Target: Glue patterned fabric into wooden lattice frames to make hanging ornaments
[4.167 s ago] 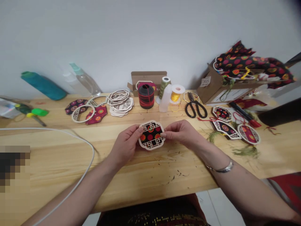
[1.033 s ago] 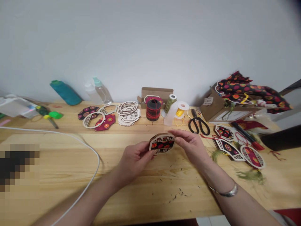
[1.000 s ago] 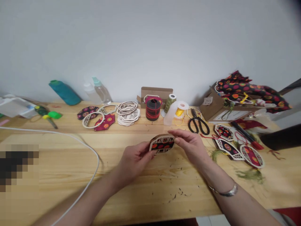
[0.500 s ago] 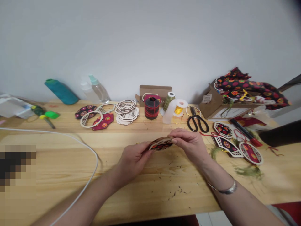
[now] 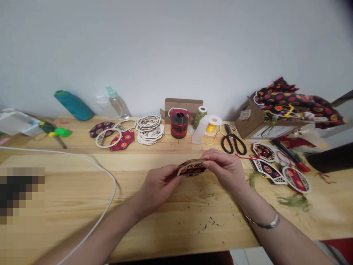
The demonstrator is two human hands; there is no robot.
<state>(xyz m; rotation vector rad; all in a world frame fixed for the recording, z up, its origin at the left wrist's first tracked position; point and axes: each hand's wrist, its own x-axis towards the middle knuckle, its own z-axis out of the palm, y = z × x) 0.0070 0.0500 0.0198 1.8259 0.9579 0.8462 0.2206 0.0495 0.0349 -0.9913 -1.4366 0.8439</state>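
Note:
A fabric-backed wooden ornament (image 5: 192, 170) with cut-out lattice edges is held between both hands above the table (image 5: 132, 235). My left hand (image 5: 161, 186) pinches its left end, thumb in front. On its right end, my right hand (image 5: 224, 167) grips with thumb and fingertips. The ornament is tilted, showing dark and red patterned cloth on its near face; it looks layered along the top edge. Its far side is hidden. Dark scraps (image 5: 209, 223) lie on the wood below my hands.
Along the wall stand black-handled scissors (image 5: 233, 141), a red-and-black thread spool (image 5: 179, 126), yellow thread (image 5: 211, 127), stacked wooden frames (image 5: 150, 134) and a teal cone (image 5: 74, 106). At right are a cardboard box (image 5: 248, 119) and finished ornaments (image 5: 296, 179). A white cable (image 5: 111, 176) crosses the left.
The ornament has tipped slightly, so more of its patterned front shows. Both hands keep hold of it. The whole view has shifted a little.

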